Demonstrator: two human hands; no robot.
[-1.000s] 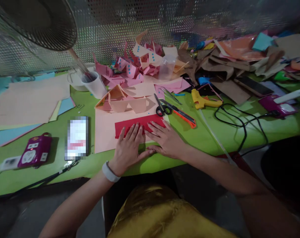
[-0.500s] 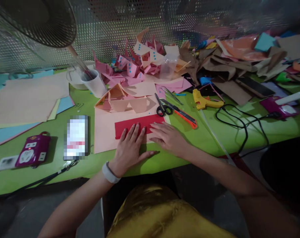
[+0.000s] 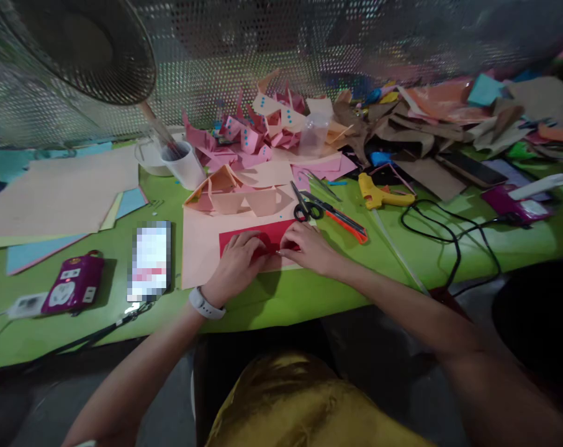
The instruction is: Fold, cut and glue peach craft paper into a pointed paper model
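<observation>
I see my left hand [image 3: 237, 257] and right hand [image 3: 304, 247] pinching the near edge of red paper [image 3: 262, 234], mid-fold; next calls for pressing a crease.

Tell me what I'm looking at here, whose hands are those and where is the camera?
The camera sits on a person's head and looks down, so the two arms belong to that person. There is no machine, just bare hands. The left hand, with a white wristband, and the right hand both press on a red paper. It lies on a peach sheet on a green table. Beside it are scissors, an orange cutter, a yellow glue gun and a black cable. To the left lie a phone and a purple box. Behind are folded pink paper shapes, a cup and a fan.
</observation>
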